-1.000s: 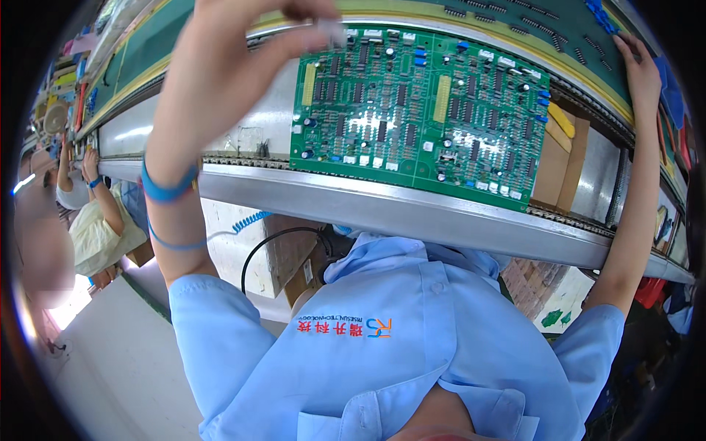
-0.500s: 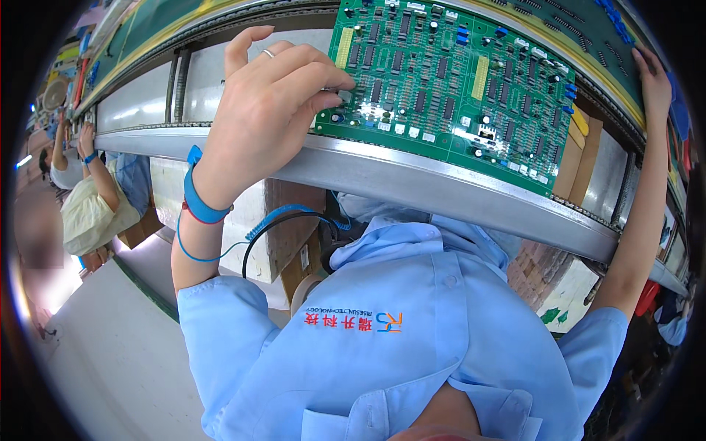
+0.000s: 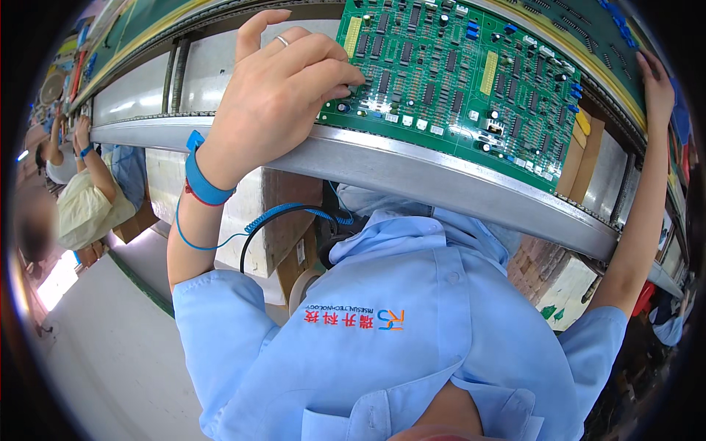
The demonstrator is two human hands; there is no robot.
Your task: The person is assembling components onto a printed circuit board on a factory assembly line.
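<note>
A large green circuit board (image 3: 430,132), crowded with black chips, resistors and white and blue connectors, lies across the metal rails in front of me. My left hand (image 3: 283,95), with a ring and a blue wrist strap (image 3: 206,176), reaches over the board's left edge. Its thumb and index finger come together low on that edge; what sits between the tips is hidden. At the far right, my right hand (image 3: 657,92) reaches to the edge of a green surface holding loose black chips (image 3: 576,31) and blue parts (image 3: 619,23). Its fingers look stretched out, apparently holding nothing.
A metal rail (image 3: 412,165) runs between my body and the board. Below it stand a white box (image 3: 246,209) and a coiled blue cord (image 3: 287,209). A cardboard box (image 3: 581,165) shows beyond the board's right end. Another person (image 3: 99,198) works at the far left.
The board appears slightly farther right and lower in the picture, and my left hand has shifted right with it, its fingertips still at the left edge. My right hand stays at the green surface.
</note>
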